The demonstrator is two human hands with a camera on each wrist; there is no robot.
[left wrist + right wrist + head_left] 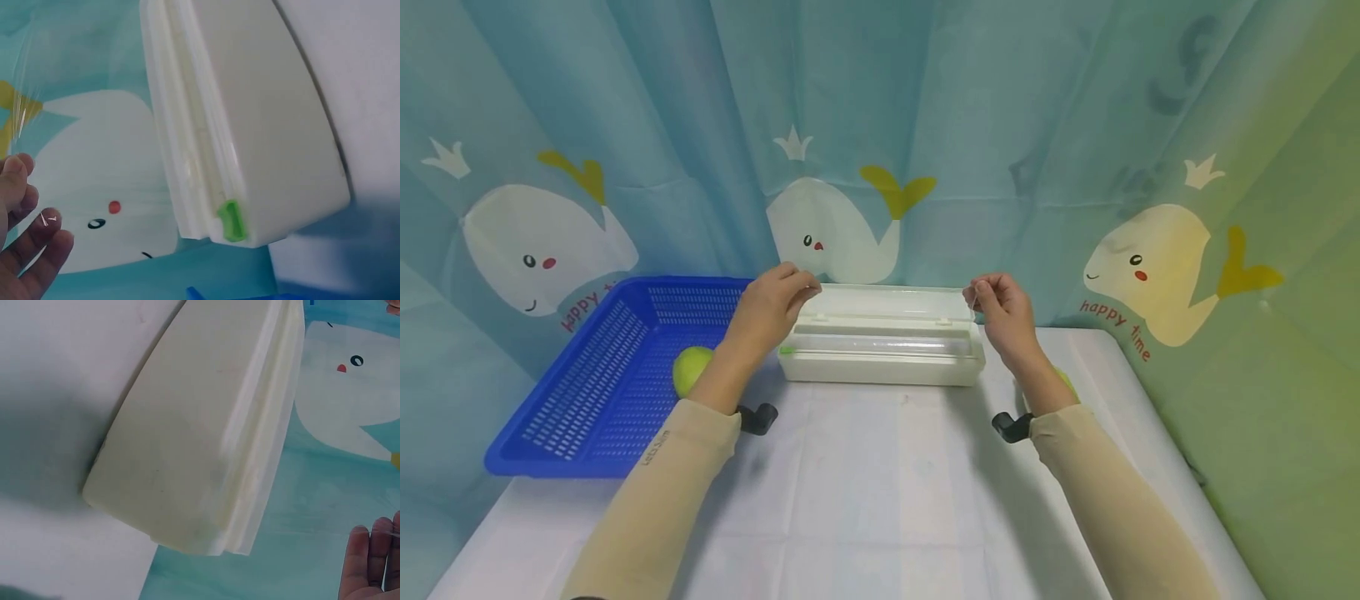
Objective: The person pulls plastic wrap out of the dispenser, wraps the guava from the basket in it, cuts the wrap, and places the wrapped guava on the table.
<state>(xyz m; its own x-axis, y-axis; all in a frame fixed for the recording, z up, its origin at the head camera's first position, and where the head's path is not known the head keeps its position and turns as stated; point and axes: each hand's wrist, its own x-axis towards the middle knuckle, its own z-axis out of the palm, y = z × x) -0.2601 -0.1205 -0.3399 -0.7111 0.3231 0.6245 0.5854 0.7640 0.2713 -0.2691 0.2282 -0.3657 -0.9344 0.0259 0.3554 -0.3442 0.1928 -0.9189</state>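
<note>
A white cling film dispenser [880, 372] stands lengthwise before me with its lid raised and a roll of clear film [887, 344] inside. A transparent sheet of cling film [24, 112] stretches up from it; its outline is hard to make out. My left hand [772, 304] pinches the film between thumb and fingers above the dispenser's left end. Over the right end, my right hand [1006, 312] pinches the opposite side of the sheet. A green slider [232, 221] sits at the dispenser's left end. In the right wrist view, only several fingers [357, 559] appear; the thumb is hidden.
To the left is a blue plastic basket [568, 417] holding a green fruit [691, 370]. Another green item [1067, 383] lies mostly hidden behind my right forearm. A white cloth [880, 492] covers the table, and a whale-print curtain [985, 125] hangs behind.
</note>
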